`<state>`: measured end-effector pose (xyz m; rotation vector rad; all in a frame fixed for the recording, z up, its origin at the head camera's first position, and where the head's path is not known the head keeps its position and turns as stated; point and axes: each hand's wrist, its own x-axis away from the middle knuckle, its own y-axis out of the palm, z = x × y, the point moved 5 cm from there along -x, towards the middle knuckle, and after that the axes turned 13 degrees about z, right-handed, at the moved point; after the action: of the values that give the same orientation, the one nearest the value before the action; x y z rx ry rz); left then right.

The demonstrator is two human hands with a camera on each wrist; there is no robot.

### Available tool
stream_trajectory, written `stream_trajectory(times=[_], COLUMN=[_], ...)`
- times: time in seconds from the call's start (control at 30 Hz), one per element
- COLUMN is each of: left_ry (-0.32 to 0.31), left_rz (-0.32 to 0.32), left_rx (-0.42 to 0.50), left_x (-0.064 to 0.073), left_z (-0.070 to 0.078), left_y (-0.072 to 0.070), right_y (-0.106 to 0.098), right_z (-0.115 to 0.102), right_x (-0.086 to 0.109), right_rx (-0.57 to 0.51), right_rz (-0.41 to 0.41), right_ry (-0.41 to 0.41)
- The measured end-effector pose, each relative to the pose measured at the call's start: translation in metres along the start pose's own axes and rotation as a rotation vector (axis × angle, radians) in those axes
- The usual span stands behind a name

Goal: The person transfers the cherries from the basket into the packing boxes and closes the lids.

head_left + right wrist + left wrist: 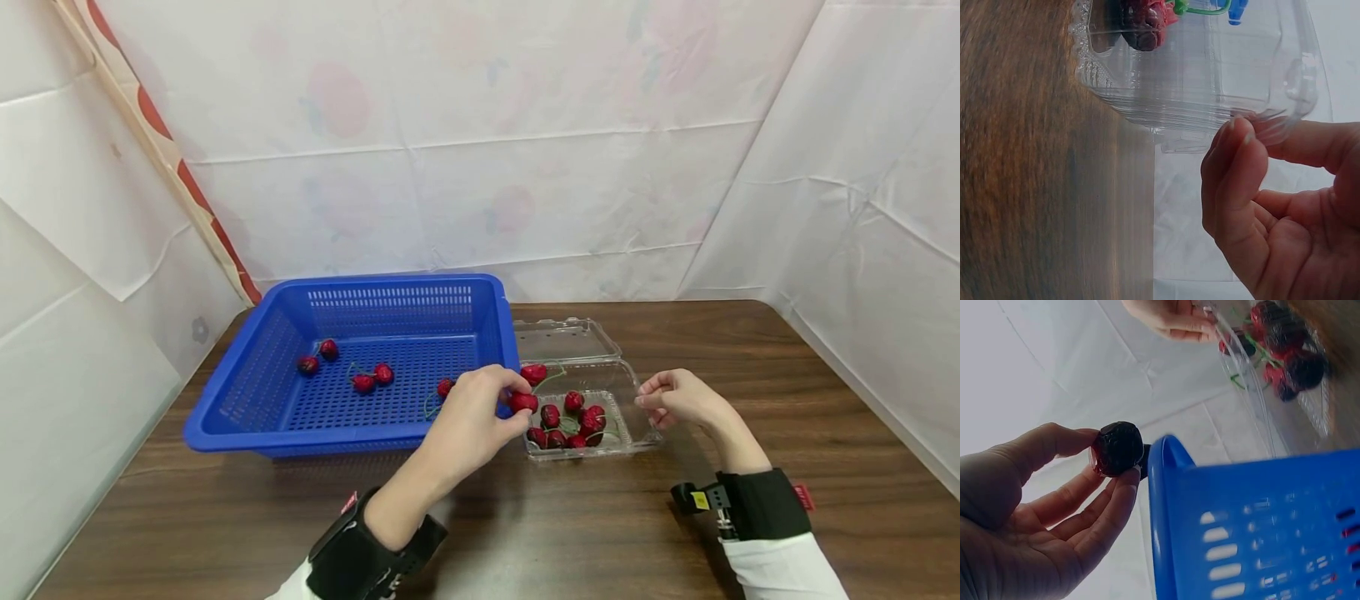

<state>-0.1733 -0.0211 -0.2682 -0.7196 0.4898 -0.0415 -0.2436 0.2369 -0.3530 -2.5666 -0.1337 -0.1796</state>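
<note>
Between thumb and fingertips my left hand (471, 425) pinches a dark red cherry (1116, 449), just past the right rim of the blue basket (225, 400). A second cherry (534, 373) on a green stem shows right behind it, over the near left part of the clear plastic box (630, 392). Several cherries (592, 419) with green stems lie inside that box. On the box's right side, my right hand (682, 398) grips the thin wall between thumb and curled fingers (1247, 162). The box's hinged lid (562, 340) lies back, away from me.
Inside the basket lie several more cherries (373, 379), some joined in pairs by stems. Basket and box stand side by side on a brown wooden table (720, 333). White patterned sheets (420, 150) hang behind and at both sides.
</note>
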Motion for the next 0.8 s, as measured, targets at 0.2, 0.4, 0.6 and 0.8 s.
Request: stream_trajectory(times=[0.2, 0.4, 0.6, 0.8], left_ry=[0.015, 0.054, 0.09, 0.146], left_rz=[-0.003, 0.01, 0.011, 0.028], left_rx=[-0.029, -0.053, -0.111, -0.208], left_x=[0.0, -0.001, -0.001, 0.001], left_z=[0.006, 0.012, 0.016, 0.019], left_y=[0.013, 0.026, 0.039, 0.053], right_y=[0.0, 0.0, 0.0, 0.0], right_z=[0.0, 0.001, 0.001, 0.001], right_x=[-0.001, -0.002, -0.002, -0.002], right_rx=[0.004, 0.004, -0.002, -0.003], right_rz=[-0.001, -0.002, -0.005, -0.003], right_ry=[-0.003, -0.006, -0.01, -0.005])
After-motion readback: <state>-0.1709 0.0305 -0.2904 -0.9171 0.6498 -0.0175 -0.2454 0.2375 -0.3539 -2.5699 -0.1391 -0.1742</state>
